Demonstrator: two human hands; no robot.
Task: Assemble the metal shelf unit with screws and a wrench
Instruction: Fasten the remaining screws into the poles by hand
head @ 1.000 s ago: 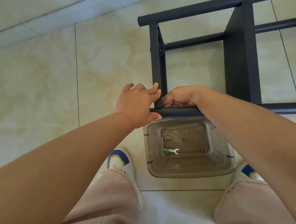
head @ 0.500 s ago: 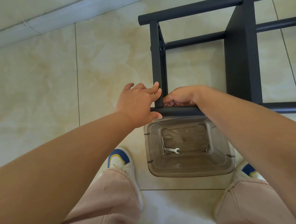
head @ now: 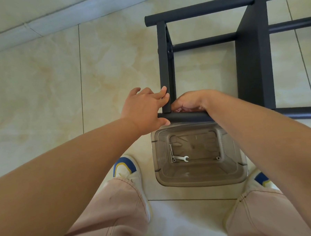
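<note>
A person's left hand (head: 147, 111) grips the black metal shelf frame (head: 166, 68); the right hand (head: 188, 101), at its 3 o'clock, pinches something unclear. A small silver wrench (head: 180, 158) lies in a clear plastic bin (head: 201, 178).

Both hands (head: 143, 109) (head: 188, 102) on shelf frame (head: 166, 66); wrench (head: 180, 158) in bin (head: 201, 178)
</note>
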